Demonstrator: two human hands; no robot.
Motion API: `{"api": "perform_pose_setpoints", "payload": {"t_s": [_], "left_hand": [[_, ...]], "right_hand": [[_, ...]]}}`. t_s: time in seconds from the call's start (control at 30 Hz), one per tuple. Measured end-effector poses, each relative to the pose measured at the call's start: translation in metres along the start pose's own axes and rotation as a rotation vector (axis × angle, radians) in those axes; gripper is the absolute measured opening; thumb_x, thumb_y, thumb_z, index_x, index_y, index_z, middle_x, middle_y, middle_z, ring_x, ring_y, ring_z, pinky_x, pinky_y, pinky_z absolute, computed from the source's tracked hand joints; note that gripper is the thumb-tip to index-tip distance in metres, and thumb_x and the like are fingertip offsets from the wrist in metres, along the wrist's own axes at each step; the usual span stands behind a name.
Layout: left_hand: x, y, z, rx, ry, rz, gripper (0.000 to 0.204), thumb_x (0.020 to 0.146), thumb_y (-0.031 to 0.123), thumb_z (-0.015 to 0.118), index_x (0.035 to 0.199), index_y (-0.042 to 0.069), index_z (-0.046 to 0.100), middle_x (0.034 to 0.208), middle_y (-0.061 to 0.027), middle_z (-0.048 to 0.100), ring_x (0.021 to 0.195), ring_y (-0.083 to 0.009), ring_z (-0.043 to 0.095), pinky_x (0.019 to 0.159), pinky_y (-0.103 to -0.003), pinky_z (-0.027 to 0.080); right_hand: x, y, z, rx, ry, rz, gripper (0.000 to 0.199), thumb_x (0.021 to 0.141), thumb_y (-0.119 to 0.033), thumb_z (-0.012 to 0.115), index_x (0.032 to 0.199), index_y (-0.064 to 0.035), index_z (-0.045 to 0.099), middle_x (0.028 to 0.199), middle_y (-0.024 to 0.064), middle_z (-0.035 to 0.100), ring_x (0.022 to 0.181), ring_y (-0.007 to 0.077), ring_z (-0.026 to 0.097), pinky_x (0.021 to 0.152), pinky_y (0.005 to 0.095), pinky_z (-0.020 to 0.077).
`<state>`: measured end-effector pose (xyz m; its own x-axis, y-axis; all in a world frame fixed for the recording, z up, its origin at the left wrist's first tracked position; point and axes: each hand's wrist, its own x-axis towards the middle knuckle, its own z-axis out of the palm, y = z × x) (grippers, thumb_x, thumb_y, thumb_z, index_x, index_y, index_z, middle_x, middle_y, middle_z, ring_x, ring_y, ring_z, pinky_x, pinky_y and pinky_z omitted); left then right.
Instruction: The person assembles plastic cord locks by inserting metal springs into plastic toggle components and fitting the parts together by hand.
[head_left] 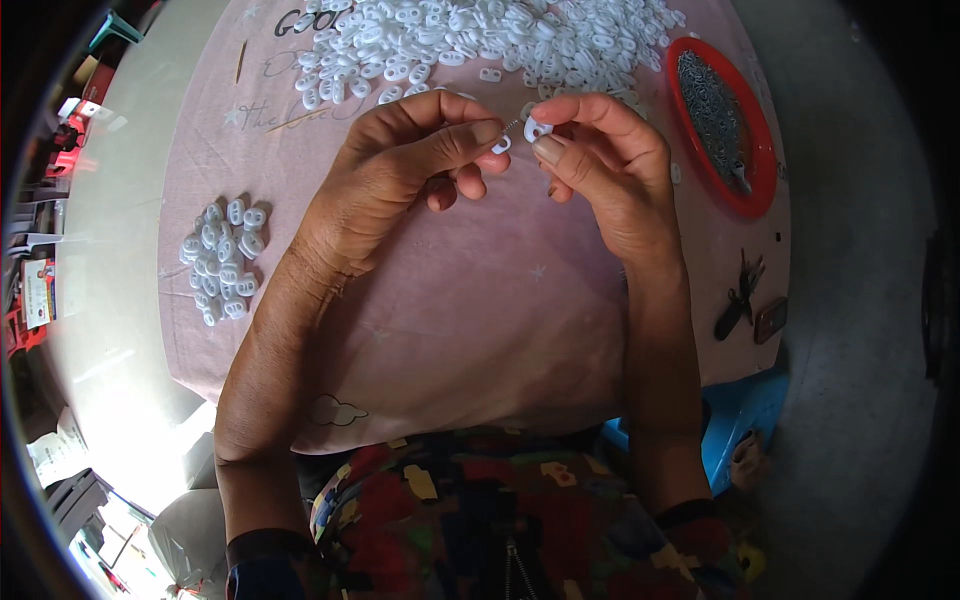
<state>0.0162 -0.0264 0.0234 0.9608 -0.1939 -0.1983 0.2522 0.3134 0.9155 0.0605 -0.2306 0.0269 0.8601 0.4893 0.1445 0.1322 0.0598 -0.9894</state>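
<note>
Over the pink table cover, my left hand (420, 150) is closed in a pinch on a small white plastic cord lock plunger (502, 145) with a hole in it. A thin metal spring (511, 127) shows beside the left fingertips, pointing toward my right hand. My right hand (610, 165) pinches a white cord lock shell (536, 129) between thumb and forefinger. The two parts are close together but apart. Beyond my hands lies a large heap of white cord lock parts (480, 40), oval with two holes.
At the far right a red oval tray (766, 190) holds many small metal springs (712, 105). A smaller pile of cord locks (222, 255) sits left. Black-handled snips (740, 300) and a dark phone-like block (771, 320) lie at the right edge. A blue stool (745, 410) stands below.
</note>
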Motion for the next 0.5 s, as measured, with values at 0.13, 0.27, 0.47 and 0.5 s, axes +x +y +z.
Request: {"api": "perform_pose_setpoints", "payload": {"t_s": [0.13,0.27,0.47,0.5], "left_hand": [[-0.0002,0.0003,-0.0016,0.069,0.013,0.034,0.019,0.089,0.020,0.065,0.100,0.004,0.065,0.082,-0.0024,0.067,0.066,-0.0053,0.058,0.057,-0.018,0.042],[-0.0019,0.0028,0.0016,0.134,0.041,0.032,0.017,0.088,0.019,0.066,0.098,0.004,0.065,0.080,-0.0016,0.066,0.065,-0.0044,0.056,0.057,-0.018,0.041],[-0.0017,0.0008,0.0004,0.200,0.037,0.072,0.017,0.089,0.018,0.066,0.099,0.003,0.065,0.081,-0.0012,0.066,0.066,-0.0048,0.055,0.060,-0.018,0.043],[-0.0014,0.0002,-0.0003,0.200,0.037,0.071,0.017,0.089,0.018,0.066,0.099,0.003,0.065,0.081,-0.0012,0.066,0.066,-0.0048,0.055,0.060,-0.018,0.043]], "right_hand": [[0.0017,0.0038,-0.0009,-0.022,-0.017,-0.061,0.026,0.084,-0.002,0.065,0.110,-0.0011,0.062,0.087,0.0025,0.062,0.069,0.0050,0.053,0.057,0.0190,0.0422],[0.0022,0.0023,-0.0001,-0.032,-0.021,-0.088,0.030,0.083,-0.001,0.065,0.113,-0.0008,0.061,0.089,0.0023,0.063,0.071,0.0042,0.053,0.058,0.0185,0.0420],[0.0002,-0.0008,-0.0008,-0.092,-0.037,-0.081,0.032,0.084,-0.004,0.064,0.116,-0.0011,0.063,0.089,0.0004,0.062,0.070,0.0029,0.050,0.058,0.0175,0.0396],[0.0000,-0.0006,-0.0009,-0.108,-0.045,-0.093,0.032,0.084,-0.004,0.063,0.116,-0.0015,0.064,0.089,-0.0003,0.061,0.070,0.0027,0.049,0.057,0.0174,0.0389]]}}
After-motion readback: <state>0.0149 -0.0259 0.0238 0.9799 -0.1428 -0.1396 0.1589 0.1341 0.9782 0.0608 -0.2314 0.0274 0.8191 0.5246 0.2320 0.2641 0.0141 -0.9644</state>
